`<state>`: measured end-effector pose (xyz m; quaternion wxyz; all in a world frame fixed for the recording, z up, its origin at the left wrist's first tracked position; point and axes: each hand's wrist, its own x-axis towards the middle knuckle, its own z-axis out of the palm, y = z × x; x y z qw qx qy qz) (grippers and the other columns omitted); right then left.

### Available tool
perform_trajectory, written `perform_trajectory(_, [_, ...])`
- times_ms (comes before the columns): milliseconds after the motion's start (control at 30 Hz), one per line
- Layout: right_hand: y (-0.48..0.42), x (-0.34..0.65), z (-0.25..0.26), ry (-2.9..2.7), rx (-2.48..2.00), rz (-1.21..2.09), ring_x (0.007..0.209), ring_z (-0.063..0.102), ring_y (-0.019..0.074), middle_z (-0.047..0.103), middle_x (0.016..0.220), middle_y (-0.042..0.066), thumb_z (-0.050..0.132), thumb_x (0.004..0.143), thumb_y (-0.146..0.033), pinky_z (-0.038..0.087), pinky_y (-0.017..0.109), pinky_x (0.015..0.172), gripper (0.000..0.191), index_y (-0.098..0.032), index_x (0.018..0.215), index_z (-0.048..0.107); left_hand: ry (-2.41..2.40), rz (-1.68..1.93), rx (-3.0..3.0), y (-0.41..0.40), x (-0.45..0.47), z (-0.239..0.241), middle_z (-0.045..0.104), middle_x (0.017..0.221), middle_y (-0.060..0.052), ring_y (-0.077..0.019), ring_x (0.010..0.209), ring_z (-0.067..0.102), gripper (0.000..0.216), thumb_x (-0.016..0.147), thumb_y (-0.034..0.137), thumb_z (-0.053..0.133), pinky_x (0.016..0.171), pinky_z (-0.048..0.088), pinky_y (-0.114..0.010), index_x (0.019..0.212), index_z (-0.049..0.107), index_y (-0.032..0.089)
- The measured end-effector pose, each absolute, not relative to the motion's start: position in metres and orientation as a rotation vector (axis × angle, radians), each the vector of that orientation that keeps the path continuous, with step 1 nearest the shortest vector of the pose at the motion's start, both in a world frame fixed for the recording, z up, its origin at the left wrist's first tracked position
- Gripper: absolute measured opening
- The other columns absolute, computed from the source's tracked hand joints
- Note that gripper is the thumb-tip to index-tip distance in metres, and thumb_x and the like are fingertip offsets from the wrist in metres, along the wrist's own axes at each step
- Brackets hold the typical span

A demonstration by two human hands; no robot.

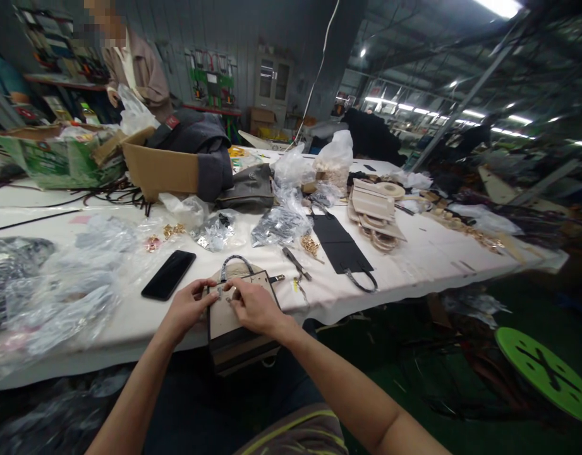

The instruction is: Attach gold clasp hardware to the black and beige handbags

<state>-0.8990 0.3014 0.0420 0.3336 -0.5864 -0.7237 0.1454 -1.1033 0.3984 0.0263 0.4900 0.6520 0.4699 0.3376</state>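
Observation:
A small beige handbag (234,322) with dark trim and a braided handle stands at the near edge of the white table (414,265), partly over my lap. My left hand (189,306) pinches the bag's top left side near a small metal fitting. My right hand (255,306) rests on the bag's front with its fingers curled and pinched at the same fitting. What the fingertips hold is too small to name. A black phone (168,274) lies just left of my left hand.
Clear plastic bags (63,297) cover the table's left. A tool (296,262), gold hardware (310,245), a black leather piece (340,248) and stacked beige bag parts (373,212) lie to the right. Cardboard boxes (160,167) and a person stand behind. A green stool (546,373) is at lower right.

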Motion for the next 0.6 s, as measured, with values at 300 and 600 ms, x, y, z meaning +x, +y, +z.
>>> perform_trajectory(300, [0.336, -0.901, 0.045, -1.974, -1.521, 0.237, 0.103, 0.069, 0.0218, 0.074, 0.119, 0.006, 0.076, 0.105, -0.034, 0.053, 0.03, 0.088, 0.023, -0.024, 0.124, 0.084, 1.103, 0.839, 1.563, 0.401, -1.106, 0.022, 0.079, 0.098, -0.006, -0.0256, 0.093, 0.07, 0.073, 0.059, 0.067, 0.096, 0.077, 0.053, -0.032, 0.111, 0.08, 0.018])
perform_trajectory(600, [0.34, -0.908, 0.038, -2.036, -1.618, 0.27, 0.102, 0.067, 0.0217, 0.073, 0.116, 0.005, 0.076, 0.107, -0.038, 0.05, 0.029, 0.086, 0.023, -0.028, 0.125, 0.085, 1.08, 0.85, 1.516, 0.404, -1.108, 0.014, 0.077, 0.098, -0.006, -0.0243, 0.09, 0.067, 0.068, 0.063, 0.061, 0.096, 0.072, 0.051, -0.031, 0.113, 0.081, 0.017])
